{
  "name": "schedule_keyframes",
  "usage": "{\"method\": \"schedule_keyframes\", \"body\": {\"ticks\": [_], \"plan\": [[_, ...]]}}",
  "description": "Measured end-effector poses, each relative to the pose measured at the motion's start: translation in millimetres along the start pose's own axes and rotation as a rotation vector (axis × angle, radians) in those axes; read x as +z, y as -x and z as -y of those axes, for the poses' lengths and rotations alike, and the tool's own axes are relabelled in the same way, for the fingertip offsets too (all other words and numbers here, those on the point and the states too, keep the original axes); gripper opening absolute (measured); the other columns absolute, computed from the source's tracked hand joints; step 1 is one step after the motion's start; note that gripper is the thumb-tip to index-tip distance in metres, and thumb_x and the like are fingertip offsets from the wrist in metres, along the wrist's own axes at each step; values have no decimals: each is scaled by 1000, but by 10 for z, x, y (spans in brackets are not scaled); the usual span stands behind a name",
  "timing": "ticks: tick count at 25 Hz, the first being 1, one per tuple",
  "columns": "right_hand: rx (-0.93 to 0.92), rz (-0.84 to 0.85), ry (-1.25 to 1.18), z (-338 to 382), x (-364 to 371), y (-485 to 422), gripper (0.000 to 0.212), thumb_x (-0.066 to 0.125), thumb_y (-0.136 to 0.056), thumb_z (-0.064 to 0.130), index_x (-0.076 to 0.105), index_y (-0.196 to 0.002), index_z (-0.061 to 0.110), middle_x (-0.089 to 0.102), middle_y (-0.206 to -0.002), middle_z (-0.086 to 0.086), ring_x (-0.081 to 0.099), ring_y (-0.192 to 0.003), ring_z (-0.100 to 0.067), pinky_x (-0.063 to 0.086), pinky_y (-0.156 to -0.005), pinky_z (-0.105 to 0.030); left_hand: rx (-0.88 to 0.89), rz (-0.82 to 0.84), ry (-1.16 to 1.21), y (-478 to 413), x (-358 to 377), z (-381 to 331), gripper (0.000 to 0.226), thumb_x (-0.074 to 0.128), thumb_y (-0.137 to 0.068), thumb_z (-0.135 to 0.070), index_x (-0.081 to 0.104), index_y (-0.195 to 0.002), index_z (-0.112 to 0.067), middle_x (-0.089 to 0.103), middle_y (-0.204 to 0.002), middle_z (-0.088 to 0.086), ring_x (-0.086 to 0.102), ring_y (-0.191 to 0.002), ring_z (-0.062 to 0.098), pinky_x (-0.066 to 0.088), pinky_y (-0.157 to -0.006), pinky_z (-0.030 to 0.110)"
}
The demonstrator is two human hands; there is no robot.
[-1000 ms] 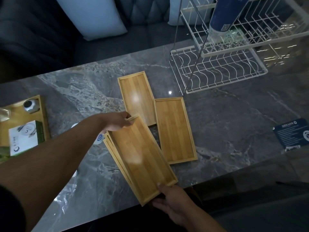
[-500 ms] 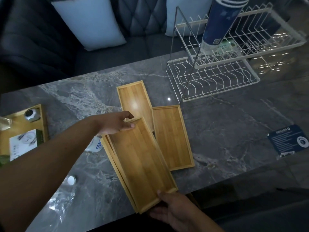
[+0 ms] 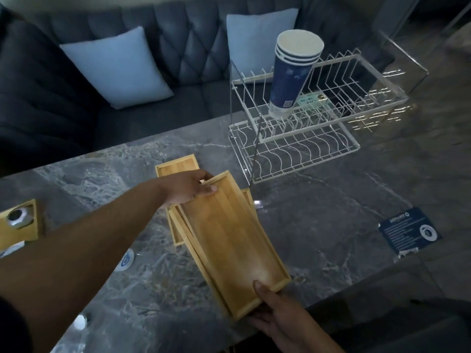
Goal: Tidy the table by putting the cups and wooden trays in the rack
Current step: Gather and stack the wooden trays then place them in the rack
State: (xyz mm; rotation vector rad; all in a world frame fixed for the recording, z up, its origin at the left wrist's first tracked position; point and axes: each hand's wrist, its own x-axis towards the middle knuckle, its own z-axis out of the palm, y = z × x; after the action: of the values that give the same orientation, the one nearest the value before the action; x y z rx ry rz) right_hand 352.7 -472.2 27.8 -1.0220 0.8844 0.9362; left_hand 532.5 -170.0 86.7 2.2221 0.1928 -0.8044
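Note:
I hold a stack of wooden trays [image 3: 229, 240] raised over the marble table [image 3: 318, 225]. My left hand [image 3: 190, 189] grips the stack's far end, thumb on its rim. My right hand [image 3: 277, 314] grips the near end, thumb inside the top tray. Two more wooden trays lie on the table under the stack: one [image 3: 175, 165] shows past my left hand, the other [image 3: 248, 197] peeks out at the stack's right edge. A white two-tier wire rack [image 3: 331, 118] stands at the back right, with a stack of blue paper cups [image 3: 290, 75] leaning in its upper tier.
A dark sofa with two pale blue cushions [image 3: 119, 70] runs behind the table. At the far left sits another wooden tray [image 3: 30, 225] holding a small jar. A dark blue card [image 3: 410, 233] lies near the right front edge. A round white lid [image 3: 125, 261] lies under my left forearm.
The tray stack has risen off the table and shifted right toward the rack, now covering most of the tray on the right. The view has tilted up, showing the whole rack and cups.

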Motion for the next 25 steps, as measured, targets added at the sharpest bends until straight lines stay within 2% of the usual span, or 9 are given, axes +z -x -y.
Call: {"method": "schedule_keyframes", "body": {"ticks": [2,4,8,11,15,18,20,22,25], "plan": [[29,-16,-57,9,-20,-64,32,72,-93,16,58,-121,11,73,-117,-23,66,-112,-46,44,-104,-66,19,35,-167,-244,92,-128,38,56,-98,-60,59,-125,-35,66,-117,-9,63,-102,13,48,-87,34],[68,-34,-98,-18,-19,-134,30,69,-94,12,57,-122,12,73,-114,-23,65,-111,-47,42,-104,-69,38,61,-337,-491,222,-246,48,53,-100,-59,59,-132,-23,63,-121,-2,58,-106,19,44,-87,37],[197,-93,-148,10,43,-281,54,69,-94,9,44,-142,10,60,-130,-26,56,-117,-51,45,-101,-63,68,84,-445,-864,431,-360,48,53,-100,-56,61,-129,-19,66,-124,5,55,-99,18,39,-83,33],[250,-115,-178,130,86,-387,64,68,-95,9,37,-150,10,59,-128,-24,54,-120,-50,45,-96,-61,59,81,-491,-1060,478,-369,46,52,-101,-55,61,-129,-19,67,-124,5,55,-98,18,40,-83,34],[260,-99,-171,219,123,-416,68,68,-95,14,33,-154,9,61,-123,-26,67,-86,-42,54,-76,-52,44,91,-499,-1223,502,-340,45,51,-101,-55,60,-128,-21,67,-122,3,56,-97,17,41,-82,34],[262,-79,-73,261,106,-445,70,70,-95,16,32,-153,5,60,-131,-29,63,-110,-50,53,-86,-55,44,98,-497,-1260,503,-326,42,50,-101,-55,61,-125,-23,66,-117,1,58,-96,17,42,-80,34],[261,-58,24,272,103,-411,66,71,-94,18,38,-150,2,67,-120,-30,67,-103,-46,55,-81,-52,42,103,-485,-1271,504,-325,37,51,-102,-54,61,-121,-24,66,-110,-2,59,-94,16,41,-76,33],[244,-29,61,314,116,-355,66,69,-96,20,37,-151,5,68,-118,-26,69,-95,-41,56,-75,-47,32,118,-467,-1270,509,-334,35,51,-102,-53,60,-121,-25,64,-106,-3,60,-95,17,43,-78,34],[208,13,73,280,122,-403,68,68,-95,12,34,-154,7,59,-138,-23,58,-123,-45,51,-95,-49,21,150,-437,-1275,499,-345,36,52,-102,-53,56,-124,-25,62,-104,-4,60,-92,15,44,-77,34]]}}
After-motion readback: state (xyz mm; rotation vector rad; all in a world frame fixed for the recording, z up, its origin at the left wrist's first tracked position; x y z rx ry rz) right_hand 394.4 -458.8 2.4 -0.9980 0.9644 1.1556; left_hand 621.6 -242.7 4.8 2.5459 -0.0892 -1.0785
